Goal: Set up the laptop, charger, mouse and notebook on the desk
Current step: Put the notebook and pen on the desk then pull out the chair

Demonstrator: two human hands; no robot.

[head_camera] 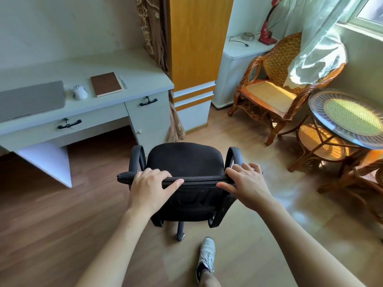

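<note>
A closed grey laptop [31, 99] lies on the pale desk [132, 69] at the left. A white mouse [80, 92] sits just right of it, and a brown notebook [106, 84] lies further right with a pale pen [123, 81] beside it. No charger is visible. A black office chair [186, 160] stands on the floor in front of me, right of the desk. My left hand [150, 188] and my right hand [246, 183] both grip the top edge of its backrest.
A yellow and white cabinet [194, 59] stands right of the desk. A rattan armchair [275, 88] and a round glass-topped rattan table [350, 119] fill the right side. My shoe [206, 255] is on the wooden floor behind the chair.
</note>
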